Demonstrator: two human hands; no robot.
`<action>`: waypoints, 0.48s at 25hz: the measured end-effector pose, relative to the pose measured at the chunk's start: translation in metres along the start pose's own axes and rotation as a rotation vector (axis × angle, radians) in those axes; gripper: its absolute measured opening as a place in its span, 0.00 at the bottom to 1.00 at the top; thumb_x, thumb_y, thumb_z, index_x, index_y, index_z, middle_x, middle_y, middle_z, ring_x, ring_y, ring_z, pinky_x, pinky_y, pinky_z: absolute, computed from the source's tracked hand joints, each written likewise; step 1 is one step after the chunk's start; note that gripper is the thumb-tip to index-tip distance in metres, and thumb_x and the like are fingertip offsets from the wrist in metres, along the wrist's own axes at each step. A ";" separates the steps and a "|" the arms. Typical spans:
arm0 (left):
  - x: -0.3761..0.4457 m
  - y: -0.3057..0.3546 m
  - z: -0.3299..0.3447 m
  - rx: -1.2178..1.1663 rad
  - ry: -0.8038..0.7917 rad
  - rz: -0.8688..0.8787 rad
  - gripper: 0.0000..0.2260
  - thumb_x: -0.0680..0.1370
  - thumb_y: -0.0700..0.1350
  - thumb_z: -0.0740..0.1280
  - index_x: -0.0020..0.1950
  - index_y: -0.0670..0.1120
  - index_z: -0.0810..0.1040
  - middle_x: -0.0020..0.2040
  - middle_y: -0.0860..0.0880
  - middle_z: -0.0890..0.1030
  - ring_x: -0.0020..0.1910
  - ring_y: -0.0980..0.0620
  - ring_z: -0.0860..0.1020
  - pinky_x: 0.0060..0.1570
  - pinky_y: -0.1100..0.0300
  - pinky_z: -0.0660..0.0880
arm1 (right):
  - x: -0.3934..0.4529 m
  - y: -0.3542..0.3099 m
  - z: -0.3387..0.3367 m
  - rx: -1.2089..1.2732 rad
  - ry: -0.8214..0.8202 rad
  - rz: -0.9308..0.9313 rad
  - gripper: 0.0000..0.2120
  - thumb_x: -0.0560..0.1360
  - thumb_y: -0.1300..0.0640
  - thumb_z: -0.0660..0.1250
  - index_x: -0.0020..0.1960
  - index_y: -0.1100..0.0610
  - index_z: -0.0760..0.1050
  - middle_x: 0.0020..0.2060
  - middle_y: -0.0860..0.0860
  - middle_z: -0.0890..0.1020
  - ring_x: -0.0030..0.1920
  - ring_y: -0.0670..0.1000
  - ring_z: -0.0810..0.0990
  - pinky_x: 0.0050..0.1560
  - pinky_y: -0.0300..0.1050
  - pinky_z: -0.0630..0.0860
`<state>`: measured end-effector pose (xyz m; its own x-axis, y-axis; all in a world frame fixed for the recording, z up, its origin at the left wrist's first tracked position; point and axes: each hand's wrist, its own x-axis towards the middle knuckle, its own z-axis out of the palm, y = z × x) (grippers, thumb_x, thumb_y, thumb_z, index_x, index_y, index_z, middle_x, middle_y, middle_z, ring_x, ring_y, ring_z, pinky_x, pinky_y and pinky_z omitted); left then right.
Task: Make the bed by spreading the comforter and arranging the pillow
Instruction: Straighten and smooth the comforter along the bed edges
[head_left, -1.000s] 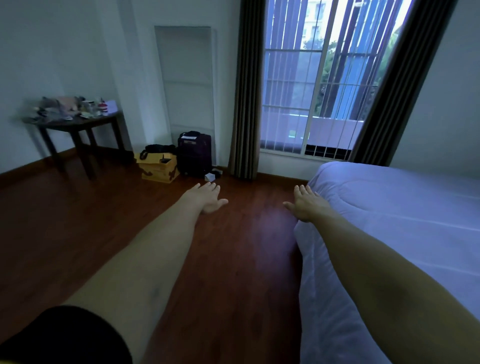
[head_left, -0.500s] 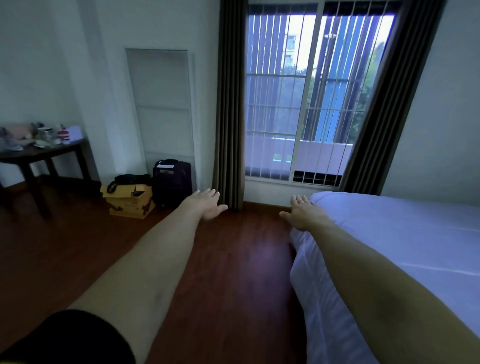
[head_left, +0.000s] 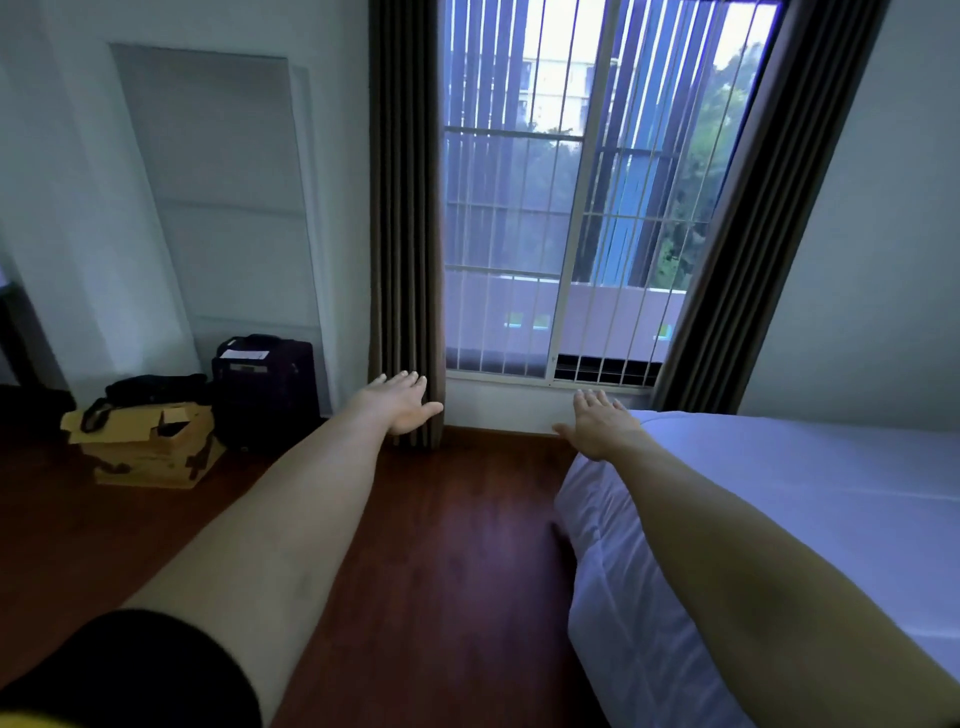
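Now raised toward the window, the view loses the side table | left hand (head_left: 397, 402) and right hand (head_left: 597, 423) spread, empty | comforter (head_left: 805, 493) lies smooth on bed, right | pillow unseen; spreading looks done.

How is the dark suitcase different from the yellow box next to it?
The suitcase is dark purple-black, while the cardboard box is yellow-brown. The suitcase stands upright and taller; the box sits low and wide. The suitcase looks closed, with a white label on top; the box has its flaps open, and a black bag lies on it. Both sit on the wooden floor by the wall, left of the curtain.
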<state>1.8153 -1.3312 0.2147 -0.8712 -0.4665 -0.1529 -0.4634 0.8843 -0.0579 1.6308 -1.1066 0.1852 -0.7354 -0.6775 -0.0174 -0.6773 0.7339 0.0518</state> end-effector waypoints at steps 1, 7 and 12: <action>0.033 -0.008 -0.004 0.008 0.000 0.008 0.30 0.83 0.58 0.45 0.79 0.42 0.44 0.80 0.45 0.45 0.79 0.50 0.44 0.77 0.50 0.44 | 0.027 0.002 0.001 -0.009 0.002 0.019 0.36 0.81 0.39 0.50 0.78 0.62 0.47 0.78 0.56 0.51 0.78 0.55 0.47 0.77 0.52 0.49; 0.210 -0.023 -0.028 0.037 -0.012 0.086 0.31 0.82 0.59 0.45 0.79 0.43 0.44 0.80 0.46 0.45 0.79 0.50 0.44 0.77 0.50 0.44 | 0.169 0.034 0.011 0.003 -0.015 0.107 0.36 0.81 0.39 0.50 0.78 0.62 0.47 0.78 0.56 0.51 0.78 0.55 0.47 0.77 0.52 0.49; 0.348 -0.011 -0.040 0.051 -0.016 0.126 0.31 0.82 0.59 0.45 0.79 0.43 0.44 0.80 0.46 0.45 0.79 0.51 0.44 0.76 0.50 0.43 | 0.284 0.088 0.030 0.025 -0.036 0.173 0.36 0.81 0.39 0.49 0.78 0.61 0.47 0.78 0.55 0.50 0.78 0.54 0.47 0.77 0.53 0.49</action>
<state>1.5109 -1.5040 0.2014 -0.9190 -0.3521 -0.1775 -0.3416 0.9357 -0.0876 1.3621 -1.2327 0.1546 -0.8411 -0.5390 -0.0457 -0.5405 0.8407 0.0327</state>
